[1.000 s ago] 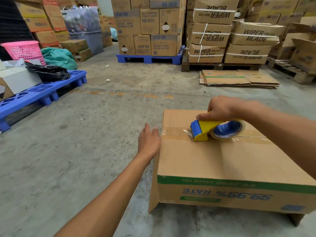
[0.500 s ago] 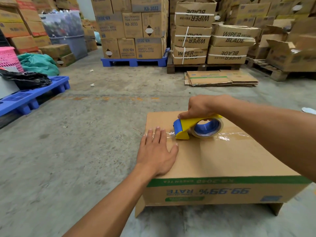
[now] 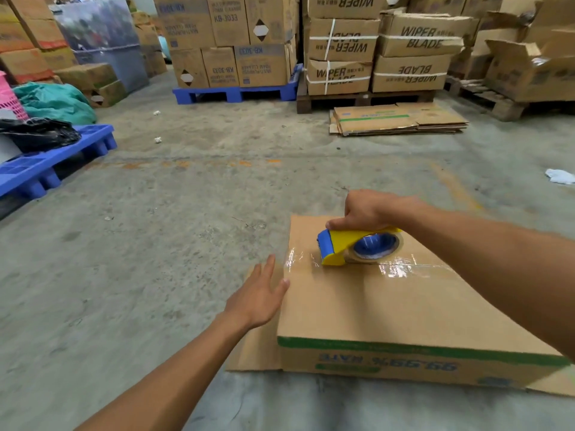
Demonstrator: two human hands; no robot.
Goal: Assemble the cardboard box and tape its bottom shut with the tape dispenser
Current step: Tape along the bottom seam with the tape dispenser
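Your left hand [image 3: 259, 298] is coming off the box top now: half a second back it was lying flat on the cardboard beside the dispenser, and now it is hanging at the box's left edge, fingers straight and loosely spread, gripping nothing; whether the thumb is touching the edge, you cannot tell. Your right hand [image 3: 370, 209] is keeping its fingers curled round the top of the tape dispenser [image 3: 357, 246], which is sitting in much the same spot near the far left corner of the top face.

The cardboard box [image 3: 389, 306] is resting on the concrete floor [image 3: 155, 259] at the lower right of the view, upside down, its printing reading inverted on the near side under a green band. Its long axis is running left to right across your view. The dispenser is lying along that same line, blue nose pointing left toward the box's edge, roll trailing to the right.

The clear tape strip [image 3: 401, 270] is gleaming along the seam, glossy and wrinkled where it is catching the light, reaching past the nose to the left edge. The board is plain brown, matte and flat; a loose flap [image 3: 258, 353] is sticking out at the lower left. The dispenser is smooth yellow plastic with a round blue hub inside the tan roll.
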